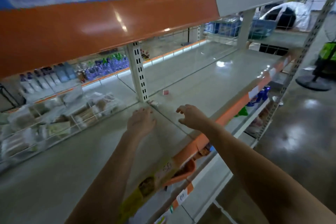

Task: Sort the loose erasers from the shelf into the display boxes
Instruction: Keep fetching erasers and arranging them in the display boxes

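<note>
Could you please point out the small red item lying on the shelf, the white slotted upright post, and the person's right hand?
Small red item (165, 92): head view, its top face.
White slotted post (139, 71): head view, mid-shaft.
Right hand (190, 116): head view, its back.

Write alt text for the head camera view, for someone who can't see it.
Two bare arms reach over a pale shelf: the left hand lies near a white upright post, the right hand hovers with fingers loosely curled. A small red item lies beyond; clear bins of packaged goods sit left.

Two bare forearms, no sleeves visible; left grip (141, 122) nails dark-painted; right grip (190, 115) without rings.
</note>
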Available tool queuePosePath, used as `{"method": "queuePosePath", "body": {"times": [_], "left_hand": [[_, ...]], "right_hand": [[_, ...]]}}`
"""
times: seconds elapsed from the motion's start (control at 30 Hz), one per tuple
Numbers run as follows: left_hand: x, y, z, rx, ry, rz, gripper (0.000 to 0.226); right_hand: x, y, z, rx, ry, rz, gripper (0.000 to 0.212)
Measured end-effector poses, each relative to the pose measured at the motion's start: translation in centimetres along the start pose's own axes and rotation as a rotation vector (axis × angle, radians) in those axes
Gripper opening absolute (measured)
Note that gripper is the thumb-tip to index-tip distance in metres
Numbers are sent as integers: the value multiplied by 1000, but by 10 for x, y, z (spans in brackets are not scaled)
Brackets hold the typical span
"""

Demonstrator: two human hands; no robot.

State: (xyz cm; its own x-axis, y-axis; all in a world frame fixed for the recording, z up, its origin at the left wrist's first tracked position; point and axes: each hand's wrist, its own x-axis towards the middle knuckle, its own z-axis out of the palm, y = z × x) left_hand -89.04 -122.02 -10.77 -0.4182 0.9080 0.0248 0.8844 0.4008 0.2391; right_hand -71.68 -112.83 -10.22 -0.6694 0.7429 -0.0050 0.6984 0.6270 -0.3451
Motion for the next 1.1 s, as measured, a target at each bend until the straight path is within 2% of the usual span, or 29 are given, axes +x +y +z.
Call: {"method": "queuePosePath", "body": {"times": [0.1,0.23,0.4,0.57,0.73,0.83,0.97,1.1], "left_hand": [[29,0,5,25,-8,-15,39],[56,1,11,6,66,-80,44],[80,12,20,-120,127,-187,25],[89,28,30,-193,219,-377,33],[97,43,38,-183,272,-519,49],[97,47,41,-186,276,-572,48],[91,48,48,-214,350,-655,40],[75,53,46,-226,401,-646,35]], "right_hand": [[32,16,7,-1,-17,2,41],[75,30,7,-17,-18,1,42],[129,35,2,6,-3,-62,43],[165,34,6,35,-22,-114,46],[182,27,16,35,28,-138,63],[186,33,18,108,29,-166,51],[187,52,18,135,57,-370,24],[184,68,13,364,-10,-306,24]]}}
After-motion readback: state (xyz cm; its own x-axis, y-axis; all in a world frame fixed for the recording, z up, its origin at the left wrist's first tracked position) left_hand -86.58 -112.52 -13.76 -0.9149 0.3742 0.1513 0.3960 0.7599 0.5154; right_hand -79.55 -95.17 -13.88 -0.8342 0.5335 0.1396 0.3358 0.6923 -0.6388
